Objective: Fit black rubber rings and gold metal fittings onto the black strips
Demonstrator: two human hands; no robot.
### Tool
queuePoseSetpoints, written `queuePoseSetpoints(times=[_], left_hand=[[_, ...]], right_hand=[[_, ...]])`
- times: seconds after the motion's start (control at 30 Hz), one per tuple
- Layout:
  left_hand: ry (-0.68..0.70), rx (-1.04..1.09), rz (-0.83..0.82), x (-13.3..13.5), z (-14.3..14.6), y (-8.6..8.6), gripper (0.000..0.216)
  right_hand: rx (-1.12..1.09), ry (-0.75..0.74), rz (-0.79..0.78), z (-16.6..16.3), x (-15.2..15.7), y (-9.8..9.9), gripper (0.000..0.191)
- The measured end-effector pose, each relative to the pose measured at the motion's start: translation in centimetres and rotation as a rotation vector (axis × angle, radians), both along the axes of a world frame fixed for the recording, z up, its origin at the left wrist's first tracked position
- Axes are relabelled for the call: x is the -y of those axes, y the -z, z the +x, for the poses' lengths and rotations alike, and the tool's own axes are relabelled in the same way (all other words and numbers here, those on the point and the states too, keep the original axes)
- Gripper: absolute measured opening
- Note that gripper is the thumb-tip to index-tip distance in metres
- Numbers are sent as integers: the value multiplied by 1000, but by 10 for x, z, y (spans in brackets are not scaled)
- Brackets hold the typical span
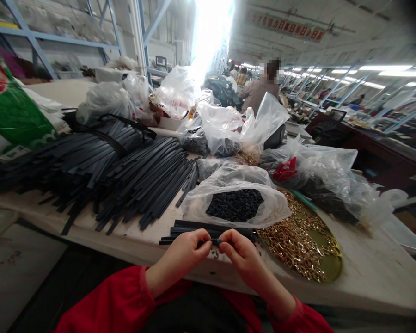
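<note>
In front of my body, both hands meet at the table's near edge with their fingers pinched. My left hand [189,252] is closed on a narrow black strip [215,241]. The fingertips of my right hand [241,253] close on the strip's other end; whether a small separate piece is there too, I cannot tell. Just behind my hands lie several flat black strips [201,227]. Beyond them stands an open clear plastic bag [197,200] full of small black pieces [235,206]. Tiny black bits [215,254] lie on the tabletop between my hands.
A round gold tray [334,268] with small gold-coloured metal fittings [291,240] is at the right. Large bundles of black strips [142,180] cover the left of the table [131,243]. Filled plastic bags [225,122] line the back. A person [260,92] is farther off.
</note>
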State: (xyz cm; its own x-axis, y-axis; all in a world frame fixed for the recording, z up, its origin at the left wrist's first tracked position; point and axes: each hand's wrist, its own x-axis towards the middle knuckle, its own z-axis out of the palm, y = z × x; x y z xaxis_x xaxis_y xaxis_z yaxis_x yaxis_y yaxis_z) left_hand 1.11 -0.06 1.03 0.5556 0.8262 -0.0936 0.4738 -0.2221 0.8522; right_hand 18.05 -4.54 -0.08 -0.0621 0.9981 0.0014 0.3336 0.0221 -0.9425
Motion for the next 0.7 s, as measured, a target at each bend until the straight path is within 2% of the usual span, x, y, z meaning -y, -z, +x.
queuePoseSetpoints(times=[0.2, 0.3, 0.5, 0.7], left_hand=[[30, 31, -108, 0, 0, 5, 24], [13, 5, -114, 1, 1, 8, 26], [-17, 16, -76, 7, 5, 7, 24], [-66, 52, -91, 18, 10, 8, 24]], right_hand=[[-117, -21, -27, 1, -1, 1, 12], [-203, -18, -98, -2, 0, 4, 17], [-485, 148, -232, -8, 5, 13, 27], [-524, 208, -241, -11, 11, 22, 27]])
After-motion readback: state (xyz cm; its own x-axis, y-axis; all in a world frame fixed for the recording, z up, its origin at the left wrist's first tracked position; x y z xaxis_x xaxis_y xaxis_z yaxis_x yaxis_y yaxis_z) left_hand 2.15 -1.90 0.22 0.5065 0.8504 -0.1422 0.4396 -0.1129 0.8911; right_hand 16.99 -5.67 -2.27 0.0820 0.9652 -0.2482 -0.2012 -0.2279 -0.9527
